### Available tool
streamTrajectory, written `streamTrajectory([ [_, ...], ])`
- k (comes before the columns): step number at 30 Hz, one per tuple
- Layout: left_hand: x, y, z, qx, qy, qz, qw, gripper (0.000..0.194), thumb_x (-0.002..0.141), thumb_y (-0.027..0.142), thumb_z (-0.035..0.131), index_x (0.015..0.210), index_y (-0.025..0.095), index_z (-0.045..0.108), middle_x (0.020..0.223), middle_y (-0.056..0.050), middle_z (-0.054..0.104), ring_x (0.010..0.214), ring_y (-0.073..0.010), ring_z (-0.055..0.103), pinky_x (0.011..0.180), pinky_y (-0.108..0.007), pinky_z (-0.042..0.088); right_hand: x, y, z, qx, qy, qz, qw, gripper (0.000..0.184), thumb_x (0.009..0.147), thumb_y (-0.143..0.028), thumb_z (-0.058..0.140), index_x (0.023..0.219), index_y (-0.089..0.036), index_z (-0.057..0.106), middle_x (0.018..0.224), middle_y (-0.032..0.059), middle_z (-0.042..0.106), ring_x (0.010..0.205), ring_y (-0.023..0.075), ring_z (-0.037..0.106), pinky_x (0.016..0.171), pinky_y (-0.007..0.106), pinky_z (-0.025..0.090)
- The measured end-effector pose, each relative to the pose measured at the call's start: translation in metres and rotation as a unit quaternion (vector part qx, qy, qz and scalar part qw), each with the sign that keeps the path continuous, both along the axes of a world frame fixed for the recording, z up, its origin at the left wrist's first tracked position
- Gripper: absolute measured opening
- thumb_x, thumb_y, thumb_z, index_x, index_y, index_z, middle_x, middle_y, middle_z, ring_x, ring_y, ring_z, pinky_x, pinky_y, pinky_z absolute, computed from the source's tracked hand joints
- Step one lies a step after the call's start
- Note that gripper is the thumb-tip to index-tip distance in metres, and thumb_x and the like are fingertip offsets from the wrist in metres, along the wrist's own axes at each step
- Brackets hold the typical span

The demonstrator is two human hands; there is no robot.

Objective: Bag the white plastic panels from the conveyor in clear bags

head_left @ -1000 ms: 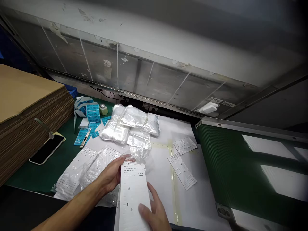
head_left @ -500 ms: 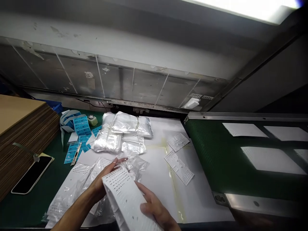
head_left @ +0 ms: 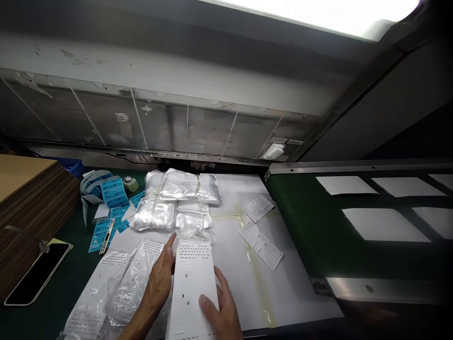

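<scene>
One white stack (head_left: 194, 295): it lies at the lower centre of the frame, reaching down to the lower edge; it seems to be several slotted boards together, but how many I cannot tell.
Right hand (head_left: 222, 304): grasping the stack at its right side, with the thumb laid on the top face and the other fingers at the edge.
Left hand (head_left: 160, 275): beside the left edge of the stack, index finger stretched toward the far end; some fingers are hidden, so I cannot tell if it grips.
Clear bag (head_left: 193, 233): crumpled at the far end of the stack; whether the boards are inside its mouth, I cannot tell.
Step in hand: in my judgement, the stack is being lined up with the bag.
Next move: it probably calls for the left hand to hold the bag mouth open, and for the right hand to push evenly, so that no corner catches the thin film.
Bagged boards (head_left: 136, 278): at the lower left, on the worktop (head_left: 67, 238), under loose clear film.
Bag bundles (head_left: 191, 185): tied, just beyond the bag, near the centre.
Loose boards (head_left: 262, 245): two pieces, right of centre, apart from both hands.
Green belt (head_left: 295, 226): at the right, carrying white sheets (head_left: 385, 224).
</scene>
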State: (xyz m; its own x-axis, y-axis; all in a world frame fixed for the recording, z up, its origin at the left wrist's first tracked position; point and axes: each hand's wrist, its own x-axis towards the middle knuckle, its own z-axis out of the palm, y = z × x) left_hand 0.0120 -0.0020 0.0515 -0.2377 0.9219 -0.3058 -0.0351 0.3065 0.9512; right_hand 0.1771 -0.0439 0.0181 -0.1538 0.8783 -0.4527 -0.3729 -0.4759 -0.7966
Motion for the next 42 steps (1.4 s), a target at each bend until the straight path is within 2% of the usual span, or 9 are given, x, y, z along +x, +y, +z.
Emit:
streamTrajectory([
  [2,0.002,-0.004,-0.003,-0.024,-0.013,-0.003,1.000,0.048,0.084,0.050,0.050,0.128,0.032,0.048,0.139,0.002,0.045,0.131,-0.0221,0.033,0.109,-0.031,0.024,-0.004,-0.008,-0.004,0.012,-0.043,-0.023,0.999,0.094,0.063,-0.054,0.072,0.136,-0.022,0.024,0.127,0.0139,0.053,0.114,0.0324,0.052,0.093,0.042,0.043],
  [8,-0.006,-0.006,-0.012,-0.091,-0.211,-0.019,0.973,0.053,0.082,0.042,0.057,0.128,0.018,0.045,0.115,-0.012,0.064,0.111,-0.0278,0.056,0.087,-0.038,0.048,0.013,-0.014,-0.006,0.015,-0.052,0.028,0.998,0.093,0.063,-0.055,0.070,0.136,-0.021,0.023,0.120,0.0131,0.058,0.107,0.0319,0.056,0.093,0.045,0.043],
  [15,-0.007,0.003,-0.013,-0.098,-0.146,-0.030,0.984,0.062,0.070,0.043,0.071,0.123,0.018,0.049,0.100,-0.011,0.069,0.093,-0.0266,0.064,0.078,-0.035,0.051,0.020,-0.005,-0.001,0.035,-0.101,0.031,0.994,0.091,0.066,-0.053,0.069,0.137,-0.021,0.023,0.121,0.0129,0.056,0.103,0.0293,0.058,0.091,0.041,0.044],
  [19,-0.002,0.003,-0.016,-0.076,-0.059,-0.064,0.993,0.056,0.078,0.047,0.060,0.126,0.019,0.051,0.113,-0.010,0.065,0.111,-0.0279,0.055,0.096,-0.038,0.042,0.014,-0.007,0.000,0.007,-0.106,0.016,0.994,0.094,0.063,-0.055,0.071,0.137,-0.021,0.024,0.119,0.0127,0.058,0.104,0.0303,0.057,0.090,0.040,0.044],
  [23,0.002,-0.007,-0.020,-0.028,0.040,-0.074,0.996,0.053,0.086,0.049,0.047,0.134,0.028,0.041,0.144,0.000,0.037,0.135,-0.0226,0.025,0.113,-0.036,0.015,0.005,-0.018,-0.005,-0.033,-0.096,-0.031,0.994,0.094,0.064,-0.064,0.065,0.137,-0.021,0.025,0.122,0.0128,0.056,0.110,0.0302,0.054,0.092,0.039,0.044],
  [28,0.002,-0.025,-0.031,-0.027,-0.029,-0.110,0.993,0.052,0.090,0.048,0.035,0.138,0.031,0.032,0.149,0.004,0.028,0.138,-0.0209,0.018,0.114,-0.039,0.013,0.026,-0.009,-0.016,-0.018,-0.158,-0.004,0.987,0.061,0.079,-0.068,0.040,0.112,-0.020,0.058,0.113,0.0101,0.061,0.107,0.0275,0.054,0.086,0.036,0.045],
  [32,0.003,-0.031,-0.045,-0.043,-0.082,-0.095,0.991,0.052,0.088,0.047,0.040,0.136,0.026,0.038,0.147,0.001,0.031,0.136,-0.0222,0.022,0.113,-0.039,0.014,0.053,0.020,-0.020,0.055,-0.150,0.037,0.986,0.049,0.080,-0.052,0.054,0.114,-0.017,0.056,0.095,0.0074,0.063,0.078,0.0200,0.060,0.067,0.032,0.050],
  [36,0.014,-0.033,-0.053,-0.052,-0.137,-0.072,0.987,0.055,0.085,0.046,0.045,0.134,0.023,0.041,0.145,-0.002,0.035,0.134,-0.0239,0.027,0.113,-0.040,0.016,0.054,0.034,-0.019,0.112,-0.277,0.095,0.950,0.027,0.081,-0.040,0.054,0.099,-0.020,0.059,0.083,0.0026,0.063,0.072,0.0172,0.057,0.063,0.028,0.046],
  [42,0.009,-0.056,-0.063,-0.104,-0.135,-0.099,0.980,0.062,0.080,0.051,0.053,0.135,0.025,0.040,0.146,-0.001,0.033,0.136,-0.0236,0.023,0.113,-0.036,0.016,0.052,0.008,-0.022,0.148,-0.528,0.170,0.819,0.022,0.086,-0.036,0.035,0.070,-0.023,0.045,0.058,-0.0021,0.055,0.055,0.0152,0.047,0.055,0.027,0.033],
])
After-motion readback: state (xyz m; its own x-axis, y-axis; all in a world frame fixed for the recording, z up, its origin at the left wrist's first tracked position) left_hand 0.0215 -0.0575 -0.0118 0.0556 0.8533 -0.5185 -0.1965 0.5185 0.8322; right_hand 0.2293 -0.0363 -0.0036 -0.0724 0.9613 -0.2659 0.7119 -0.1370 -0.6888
